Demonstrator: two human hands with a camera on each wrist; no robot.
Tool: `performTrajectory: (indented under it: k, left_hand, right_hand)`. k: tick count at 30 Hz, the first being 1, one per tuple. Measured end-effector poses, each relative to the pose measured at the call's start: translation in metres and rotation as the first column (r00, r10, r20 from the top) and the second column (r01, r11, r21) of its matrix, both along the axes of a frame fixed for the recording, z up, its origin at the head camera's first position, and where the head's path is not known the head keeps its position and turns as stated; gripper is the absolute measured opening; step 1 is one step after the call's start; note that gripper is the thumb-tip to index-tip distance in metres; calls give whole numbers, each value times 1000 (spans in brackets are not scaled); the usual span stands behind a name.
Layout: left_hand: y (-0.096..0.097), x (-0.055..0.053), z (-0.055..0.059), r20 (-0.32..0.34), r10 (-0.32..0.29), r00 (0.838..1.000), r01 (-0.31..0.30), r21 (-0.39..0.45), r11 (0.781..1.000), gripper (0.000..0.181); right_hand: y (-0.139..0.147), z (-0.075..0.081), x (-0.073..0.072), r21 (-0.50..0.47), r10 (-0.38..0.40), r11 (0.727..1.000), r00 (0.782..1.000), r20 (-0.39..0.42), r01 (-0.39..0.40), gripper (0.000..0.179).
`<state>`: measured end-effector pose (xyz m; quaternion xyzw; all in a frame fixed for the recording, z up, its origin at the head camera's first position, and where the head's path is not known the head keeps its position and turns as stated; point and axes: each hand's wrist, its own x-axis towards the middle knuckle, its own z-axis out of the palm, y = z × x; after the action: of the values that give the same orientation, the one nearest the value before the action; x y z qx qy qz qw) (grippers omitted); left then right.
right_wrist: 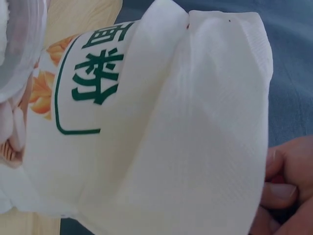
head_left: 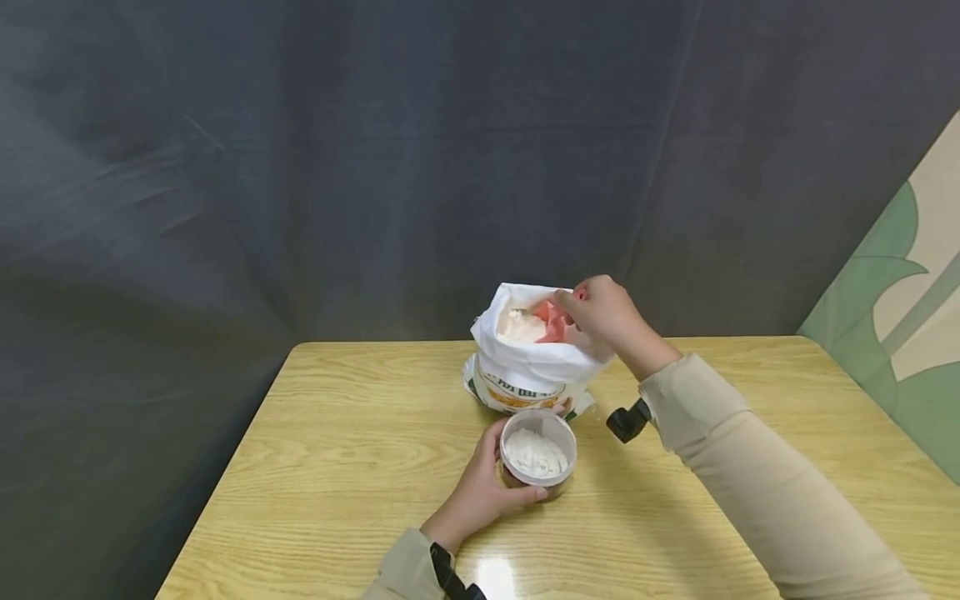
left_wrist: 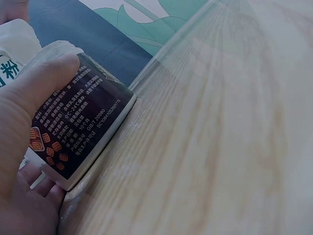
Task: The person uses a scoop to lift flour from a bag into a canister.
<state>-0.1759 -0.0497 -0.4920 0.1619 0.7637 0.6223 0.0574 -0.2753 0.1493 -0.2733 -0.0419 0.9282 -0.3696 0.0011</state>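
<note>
A white flour bag stands with its top folded down, white flour showing inside. In its mouth is a red scoop, pinched at its upper end by my right hand. The bag wall hides the scoop in the right wrist view, where fingertips show behind the bag's edge. In front of the bag, my left hand grips a round plastic tub partly filled with white powder. Its dark printed label faces the left wrist camera, and the left thumb lies along its upper side.
The wooden table carries the bag near its back edge. Behind it hangs a dark grey curtain. A wall with green leaf shapes rises at the right. Black cameras sit on both wrists.
</note>
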Motion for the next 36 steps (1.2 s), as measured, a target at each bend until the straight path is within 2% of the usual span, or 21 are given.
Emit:
performTrajectory:
  k: [10,17,36]
  left_hand:
    - [-3,1,4,-23,2,1000,-2,4,1000,104]
    - [-4,0,3,-19,10,1000,-10,4,1000,104]
    - [-3,1,2,-13,-1,1000,2,14,1000,103]
  right_hand:
    - [-7,2,2,-98,30,995,999,20,-28,49]
    - [-9,3,1,-154,47,988,996,72,-35,45]
    - [-12,10,12,-287,93,956,992,85,-65,42]
